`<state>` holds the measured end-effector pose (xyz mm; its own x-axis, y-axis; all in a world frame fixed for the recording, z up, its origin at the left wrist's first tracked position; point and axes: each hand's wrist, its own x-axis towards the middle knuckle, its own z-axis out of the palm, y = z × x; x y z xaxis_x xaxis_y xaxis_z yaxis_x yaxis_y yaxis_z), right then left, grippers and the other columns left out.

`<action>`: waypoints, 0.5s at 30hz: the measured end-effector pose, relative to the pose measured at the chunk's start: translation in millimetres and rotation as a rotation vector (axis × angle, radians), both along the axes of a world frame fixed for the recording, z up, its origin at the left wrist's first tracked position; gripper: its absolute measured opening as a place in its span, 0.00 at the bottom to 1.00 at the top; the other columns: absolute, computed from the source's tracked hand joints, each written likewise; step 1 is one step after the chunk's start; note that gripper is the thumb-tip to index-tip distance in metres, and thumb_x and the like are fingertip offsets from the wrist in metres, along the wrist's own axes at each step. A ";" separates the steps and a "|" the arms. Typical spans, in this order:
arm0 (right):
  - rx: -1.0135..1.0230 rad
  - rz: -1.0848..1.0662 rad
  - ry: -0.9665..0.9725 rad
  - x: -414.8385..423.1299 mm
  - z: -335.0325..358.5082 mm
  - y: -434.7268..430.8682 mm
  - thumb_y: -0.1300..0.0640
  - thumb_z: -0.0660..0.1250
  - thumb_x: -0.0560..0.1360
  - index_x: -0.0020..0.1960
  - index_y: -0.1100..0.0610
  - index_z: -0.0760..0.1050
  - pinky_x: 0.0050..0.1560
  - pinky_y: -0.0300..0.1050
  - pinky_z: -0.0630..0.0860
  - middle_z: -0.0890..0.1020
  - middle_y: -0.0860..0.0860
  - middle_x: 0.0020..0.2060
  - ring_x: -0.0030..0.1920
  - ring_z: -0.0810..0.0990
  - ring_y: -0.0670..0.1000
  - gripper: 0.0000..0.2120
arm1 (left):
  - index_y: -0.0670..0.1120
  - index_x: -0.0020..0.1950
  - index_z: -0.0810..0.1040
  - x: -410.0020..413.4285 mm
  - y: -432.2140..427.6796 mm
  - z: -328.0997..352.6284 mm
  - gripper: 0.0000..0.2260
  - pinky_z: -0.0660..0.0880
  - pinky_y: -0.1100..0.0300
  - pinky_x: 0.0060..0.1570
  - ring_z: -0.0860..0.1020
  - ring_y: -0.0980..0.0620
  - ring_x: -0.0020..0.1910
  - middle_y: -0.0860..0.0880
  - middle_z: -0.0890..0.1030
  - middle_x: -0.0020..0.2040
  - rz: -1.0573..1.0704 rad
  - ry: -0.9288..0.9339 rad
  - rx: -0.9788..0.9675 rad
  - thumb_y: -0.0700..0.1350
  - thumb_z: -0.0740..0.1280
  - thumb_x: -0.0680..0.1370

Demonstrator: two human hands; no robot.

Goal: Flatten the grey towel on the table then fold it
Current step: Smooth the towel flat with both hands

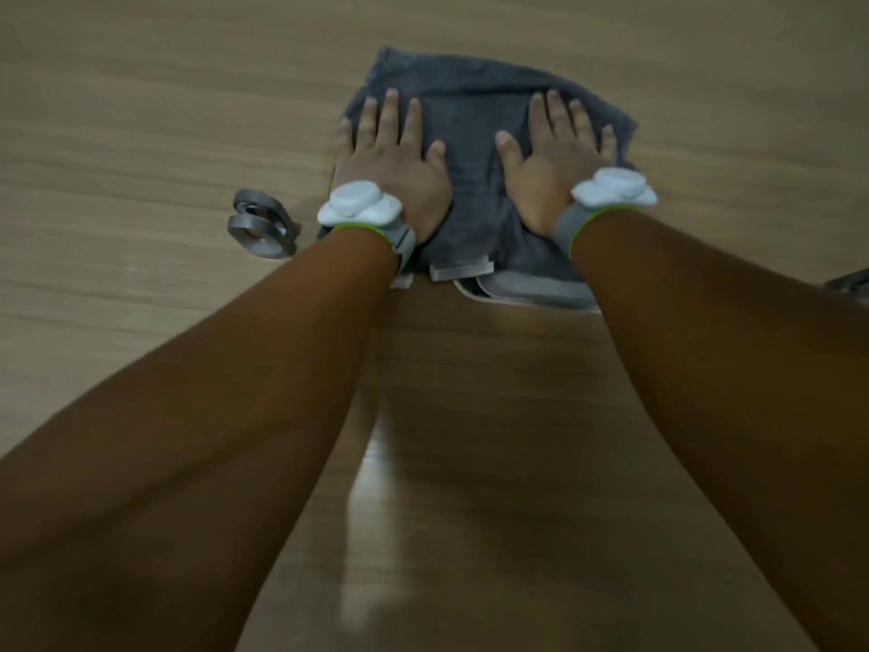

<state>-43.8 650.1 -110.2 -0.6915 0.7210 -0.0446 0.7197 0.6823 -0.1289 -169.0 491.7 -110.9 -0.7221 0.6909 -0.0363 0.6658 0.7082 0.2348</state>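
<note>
The grey towel (475, 148) lies folded into a rough square on the wooden desk (141, 110), a little right of centre and toward the far side. Its terry pile looks soft and slightly rumpled, with a far-left corner sticking up unevenly and a smoother, paler woven band (526, 287) showing along the near edge. The left hand (390, 167) presses palm-down on the towel's left part, its fingers (389, 115) spread flat and straight, gripping nothing. The right hand (550, 167) rests the same way on the right part, fingers (557, 117) splayed and flat, holding nothing. Each wrist carries a grey strap with a lime edge and a rounded white plastic puck (358, 204); the right one (613, 185) sits just beside the towel's right edge. Left of the towel, near the left wrist, lies a metallic grey object of curved loops (263, 225), blurred. The desk has a pale wood grain with a glossy reflection nearer the person
</note>
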 end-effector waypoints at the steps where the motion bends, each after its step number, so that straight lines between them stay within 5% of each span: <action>1: -0.006 -0.003 0.003 0.3 -0.1 -1.8 0.29 0.37 0.76 0.83 0.49 0.48 0.79 0.61 0.44 0.51 0.46 0.83 0.82 0.49 0.53 0.41 | 0.50 0.83 0.50 0.8 -0.9 -0.8 0.32 0.42 0.46 0.79 0.47 0.46 0.82 0.49 0.50 0.83 0.000 0.000 0.000 0.63 0.42 0.81; 8: -0.080 -0.045 -0.040 -0.1 5.1 -37.4 0.38 0.42 0.82 0.83 0.52 0.47 0.79 0.62 0.41 0.48 0.48 0.83 0.82 0.46 0.53 0.33 | 0.47 0.83 0.48 26.9 -23.7 10.9 0.30 0.42 0.46 0.79 0.46 0.46 0.82 0.47 0.48 0.83 -0.022 -0.023 -0.029 0.59 0.43 0.83; 15: -0.025 0.252 -0.003 50.6 15.4 -143.5 0.41 0.44 0.83 0.83 0.53 0.53 0.79 0.61 0.46 0.55 0.49 0.82 0.82 0.52 0.52 0.32 | 0.46 0.83 0.50 102.9 -117.8 14.4 0.27 0.42 0.49 0.79 0.47 0.49 0.82 0.46 0.50 0.83 -0.009 -0.029 0.016 0.54 0.45 0.85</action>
